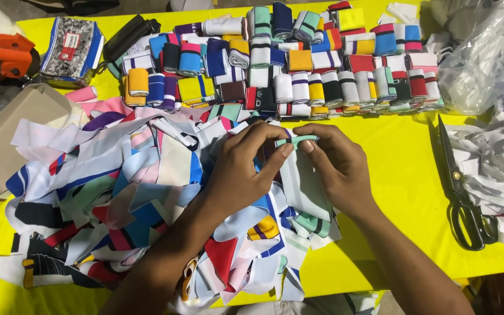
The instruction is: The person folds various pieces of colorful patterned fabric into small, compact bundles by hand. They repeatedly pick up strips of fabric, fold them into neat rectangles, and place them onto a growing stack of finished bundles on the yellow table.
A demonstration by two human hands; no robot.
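My left hand (241,169) and my right hand (333,166) meet over the middle of the table, both pinching the top end of a white strip of ribbed fabric with mint-green stripes (304,186). Its upper end is being folded over between my fingertips, and the rest hangs down toward me. Below and left of my hands lies a loose heap of striped fabric strips (129,192) in white, blue, pink, black and red. Beyond my hands stand rows of rolled fabric strips (298,70) in many colours.
A yellow cloth covers the table (403,163). Black scissors (461,186) lie at the right beside a pile of white scraps (497,169). A clear plastic bag (485,52) sits far right. A cardboard box (7,134), an orange tool (1,52) and a patterned pouch (72,49) are at the left.
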